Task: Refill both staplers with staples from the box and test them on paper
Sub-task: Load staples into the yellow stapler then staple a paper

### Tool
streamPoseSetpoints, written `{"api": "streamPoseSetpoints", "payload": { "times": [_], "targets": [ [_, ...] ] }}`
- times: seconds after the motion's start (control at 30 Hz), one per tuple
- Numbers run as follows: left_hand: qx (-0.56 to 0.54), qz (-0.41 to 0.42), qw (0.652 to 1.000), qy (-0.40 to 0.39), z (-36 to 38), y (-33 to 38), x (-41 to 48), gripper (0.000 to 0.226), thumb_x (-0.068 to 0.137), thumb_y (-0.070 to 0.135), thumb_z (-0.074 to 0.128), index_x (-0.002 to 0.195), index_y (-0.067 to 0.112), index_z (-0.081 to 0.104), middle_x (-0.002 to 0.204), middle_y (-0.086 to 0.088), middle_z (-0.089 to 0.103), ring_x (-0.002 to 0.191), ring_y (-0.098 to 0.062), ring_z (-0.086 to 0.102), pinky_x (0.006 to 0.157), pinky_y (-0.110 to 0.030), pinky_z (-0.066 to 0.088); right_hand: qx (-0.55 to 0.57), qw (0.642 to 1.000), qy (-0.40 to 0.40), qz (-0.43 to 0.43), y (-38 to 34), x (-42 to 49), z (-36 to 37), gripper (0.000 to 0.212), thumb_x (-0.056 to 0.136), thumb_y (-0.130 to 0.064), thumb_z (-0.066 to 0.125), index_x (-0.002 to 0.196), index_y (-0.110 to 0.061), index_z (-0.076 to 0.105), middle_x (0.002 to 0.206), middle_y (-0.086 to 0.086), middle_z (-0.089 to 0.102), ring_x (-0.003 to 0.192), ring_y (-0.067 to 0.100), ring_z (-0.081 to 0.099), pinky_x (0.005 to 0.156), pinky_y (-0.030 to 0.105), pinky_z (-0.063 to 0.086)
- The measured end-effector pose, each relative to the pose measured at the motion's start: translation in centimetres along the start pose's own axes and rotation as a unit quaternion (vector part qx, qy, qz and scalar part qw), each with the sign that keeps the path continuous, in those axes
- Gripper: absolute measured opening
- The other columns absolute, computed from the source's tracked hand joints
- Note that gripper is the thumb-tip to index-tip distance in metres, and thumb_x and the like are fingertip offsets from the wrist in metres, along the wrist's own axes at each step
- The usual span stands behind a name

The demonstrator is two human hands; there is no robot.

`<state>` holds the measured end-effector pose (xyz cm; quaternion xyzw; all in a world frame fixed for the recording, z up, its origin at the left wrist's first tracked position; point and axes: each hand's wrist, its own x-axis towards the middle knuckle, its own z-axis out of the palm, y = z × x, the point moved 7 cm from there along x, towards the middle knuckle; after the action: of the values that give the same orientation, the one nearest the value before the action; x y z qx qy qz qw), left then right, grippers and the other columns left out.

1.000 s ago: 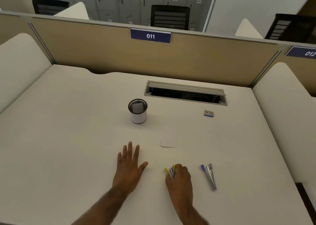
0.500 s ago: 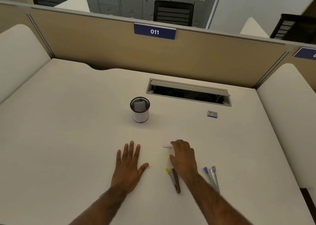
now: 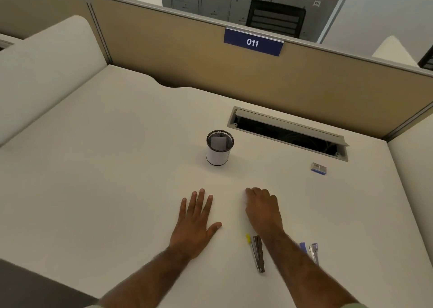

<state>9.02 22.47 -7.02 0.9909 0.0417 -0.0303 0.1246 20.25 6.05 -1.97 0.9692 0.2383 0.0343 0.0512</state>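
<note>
My left hand [image 3: 196, 221] lies flat on the white desk [image 3: 105, 167], fingers spread, holding nothing. My right hand [image 3: 263, 208] is farther forward, its fingers curled down over a small white paper [image 3: 245, 197], of which only an edge shows at the fingertips. A yellow-tipped stapler [image 3: 257, 253] lies swung open just left of my right forearm. The blue stapler [image 3: 312, 251] lies right of that forearm, partly hidden by it. The small staple box [image 3: 318, 168] sits far right, apart from both hands.
A mesh pen cup [image 3: 219, 148] with a white card inside stands beyond my hands. A cable slot [image 3: 288, 133] opens in the desk at the back right. A tan partition [image 3: 164, 56] bounds the far edge.
My right hand let go of the yellow stapler, which now lies on the desk, and moved forward onto the paper. My left hand has stayed flat. The view has swung left.
</note>
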Motion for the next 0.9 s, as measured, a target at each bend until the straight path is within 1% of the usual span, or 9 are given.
{"api": "streamPoseSetpoints", "payload": {
  "times": [0.1, 0.23, 0.33, 0.43, 0.5, 0.57, 0.63, 0.73, 0.9],
  "targets": [
    [-0.032, 0.01, 0.999, 0.007, -0.1, -0.4, 0.2, 0.073, 0.1, 0.063, 0.021, 0.159, 0.025, 0.006, 0.167, -0.003, -0.011, 0.153, -0.02, -0.015, 0.121, -0.042, -0.006, 0.0, 0.999, 0.038, -0.003, -0.6, -0.3, -0.5, 0.021, 0.068, -0.004, 0.072, 0.074, -0.016, 0.055, 0.069, 0.004, 0.053, 0.06, 0.025, 0.051, 0.053, 0.036, 0.038],
    [-0.173, -0.041, 0.981, 0.074, -2.3, -1.5, 0.8, 0.053, 0.1, 0.048, 0.04, 0.146, 0.022, 0.046, 0.16, 0.0, 0.033, 0.15, -0.02, 0.026, 0.123, -0.028, 0.013, 0.163, 0.985, 0.024, 0.056, -0.8, -0.1, -0.5, 0.011, 0.082, -0.01, 0.067, 0.076, -0.015, 0.059, 0.071, 0.001, 0.059, 0.064, 0.025, 0.056, 0.057, 0.037, 0.047],
    [-0.291, -0.076, 0.95, 0.087, -3.9, -2.1, 2.0, 0.037, 0.1, 0.033, 0.055, 0.135, 0.024, 0.057, 0.141, 0.005, 0.055, 0.132, -0.015, 0.049, 0.113, -0.025, 0.033, 0.373, 0.919, -0.005, 0.131, -0.6, 0.2, -1.0, 0.014, 0.092, -0.019, 0.055, 0.079, -0.016, 0.059, 0.075, -0.002, 0.063, 0.07, 0.021, 0.057, 0.064, 0.032, 0.045],
    [-0.42, -0.124, 0.898, 0.03, -5.1, -2.2, 3.8, 0.036, 0.095, 0.034, 0.064, 0.13, 0.024, 0.061, 0.124, 0.008, 0.066, 0.113, -0.011, 0.062, 0.101, -0.027, 0.049, 0.513, 0.84, -0.01, 0.175, -0.6, 0.1, -3.0, 0.015, 0.09, -0.019, 0.059, 0.077, -0.013, 0.063, 0.073, 0.002, 0.066, 0.066, 0.018, 0.057, 0.061, 0.031, 0.045],
    [-0.481, -0.155, 0.863, -0.01, -5.9, -1.8, 4.6, 0.04, 0.091, 0.038, 0.069, 0.128, 0.023, 0.062, 0.113, 0.005, 0.069, 0.102, -0.011, 0.066, 0.091, -0.023, 0.054, 0.56, 0.807, -0.008, 0.184, -0.6, 0.0, -4.3, 0.012, 0.09, -0.017, 0.061, 0.079, -0.013, 0.066, 0.077, 0.006, 0.068, 0.068, 0.015, 0.057, 0.063, 0.031, 0.047],
    [-0.528, -0.17, 0.832, -0.021, -7.2, -1.2, 5.1, 0.042, 0.088, 0.041, 0.071, 0.125, 0.021, 0.065, 0.104, 0.002, 0.071, 0.096, -0.017, 0.069, 0.084, -0.03, 0.058, 0.6, 0.773, -0.012, 0.205, -0.4, -0.3, -5.4, 0.008, 0.091, -0.018, 0.063, 0.085, -0.016, 0.068, 0.083, 0.005, 0.069, 0.076, 0.018, 0.062, 0.069, 0.037, 0.054],
    [-0.562, -0.17, 0.809, -0.008, -9.2, -0.5, 5.1, 0.03, 0.09, 0.032, 0.071, 0.115, 0.016, 0.071, 0.097, -0.002, 0.075, 0.084, -0.021, 0.071, 0.072, -0.033, 0.06, 0.637, 0.737, -0.011, 0.226, 0.1, -0.8, -6.6, 0.006, 0.091, -0.02, 0.064, 0.09, -0.019, 0.069, 0.088, 0.003, 0.07, 0.085, 0.023, 0.065, 0.073, 0.044, 0.058],
    [-0.574, -0.167, 0.801, 0.025, -12.5, 0.7, 4.8, 0.01, 0.091, 0.019, 0.069, 0.094, 0.012, 0.075, 0.083, -0.006, 0.076, 0.068, -0.019, 0.068, 0.06, -0.031, 0.057, 0.681, 0.69, 0.013, 0.245, 0.8, -1.3, -9.1, 0.007, 0.094, -0.02, 0.061, 0.095, -0.018, 0.069, 0.093, 0.001, 0.069, 0.088, 0.021, 0.064, 0.067, 0.038, 0.059],
    [-0.572, -0.189, 0.795, 0.077, -17.6, 2.4, 4.2, 0.01, 0.091, 0.017, 0.069, 0.085, 0.011, 0.075, 0.082, -0.006, 0.076, 0.067, -0.023, 0.071, 0.062, -0.037, 0.063, 0.692, 0.67, 0.045, 0.265, 2.0, -2.5, -13.0, 0.018, 0.093, -0.017, 0.063, 0.111, -0.019, 0.061, 0.099, 0.002, 0.068, 0.086, 0.019, 0.068, 0.066, 0.033, 0.061]
  ]
}}
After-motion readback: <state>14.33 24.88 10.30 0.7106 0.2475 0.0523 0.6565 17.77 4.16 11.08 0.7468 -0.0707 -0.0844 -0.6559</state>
